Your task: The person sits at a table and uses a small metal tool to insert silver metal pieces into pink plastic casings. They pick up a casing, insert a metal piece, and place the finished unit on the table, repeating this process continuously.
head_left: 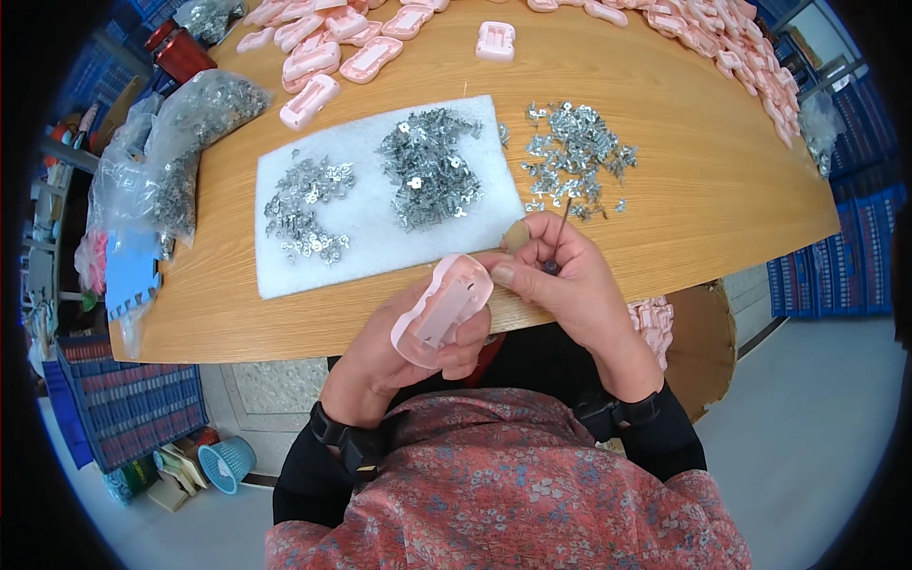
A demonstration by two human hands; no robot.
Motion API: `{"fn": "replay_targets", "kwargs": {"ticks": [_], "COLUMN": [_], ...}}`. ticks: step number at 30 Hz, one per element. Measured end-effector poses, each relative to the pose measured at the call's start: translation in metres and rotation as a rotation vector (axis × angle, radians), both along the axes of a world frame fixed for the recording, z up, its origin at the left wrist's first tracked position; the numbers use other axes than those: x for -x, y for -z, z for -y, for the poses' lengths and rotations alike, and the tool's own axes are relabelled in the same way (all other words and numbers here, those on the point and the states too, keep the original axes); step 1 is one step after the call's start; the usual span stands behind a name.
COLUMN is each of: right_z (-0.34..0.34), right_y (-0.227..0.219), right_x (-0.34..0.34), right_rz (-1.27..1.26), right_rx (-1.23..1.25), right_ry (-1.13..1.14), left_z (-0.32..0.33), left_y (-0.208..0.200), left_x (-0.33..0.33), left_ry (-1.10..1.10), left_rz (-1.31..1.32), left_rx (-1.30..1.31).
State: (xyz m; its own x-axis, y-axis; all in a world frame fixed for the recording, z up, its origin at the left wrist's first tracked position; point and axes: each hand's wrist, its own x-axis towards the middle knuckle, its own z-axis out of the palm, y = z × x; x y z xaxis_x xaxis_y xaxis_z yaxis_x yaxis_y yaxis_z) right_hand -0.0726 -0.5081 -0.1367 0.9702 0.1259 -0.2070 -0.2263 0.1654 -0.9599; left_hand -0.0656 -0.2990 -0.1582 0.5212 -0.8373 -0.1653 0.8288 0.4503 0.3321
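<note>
My left hand [375,356] is wrapped round a pale pink plastic housing [442,318], tilted with its hollow, battery-bay-like side up. Close beside its upper end, my right hand [567,275] has its fingers drawn together, the thumb near the housing's edge. A thin dark metal rod tool [562,233] sticks up from the right hand. At the right fingertips shows a tan patch [516,236]; whether it is a finger cover or a loose piece I cannot tell. Beyond the hands, a white foam sheet [366,133] carries two heaps of small metal clips [427,171].
More metal clips [579,152] lie right of the sheet on the wooden table [684,209]. Pink housings [370,59] are scattered at the back and piled far right. Clear bags of metal parts [199,123] and a red flask [179,52] stand left. A cardboard box [701,347] sits below the table edge.
</note>
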Motion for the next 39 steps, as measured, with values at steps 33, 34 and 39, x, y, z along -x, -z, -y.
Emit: {"fn": "replay_targets", "kwargs": {"ticks": [33,34,39], "right_z": [-0.074,-0.08,-0.115], "right_y": [-0.04,-0.039,-0.019], "right_x": [-0.02,-0.027,-0.071], "right_rz": [-0.043,-0.009,0.554], "right_rx": [0.032,0.07,0.76], "right_ry": [-0.251,-0.263,-0.297], "left_z": [-0.056,-0.063,-0.101], "left_y": [-0.015,-0.018,-0.015], "left_x": [0.015,0.016,0.025], "left_ry": [-0.408,-0.423,-0.674], "left_rz": [0.218,0.156,0.215], "left_rx": [-0.331,-0.283,-0.464]}}
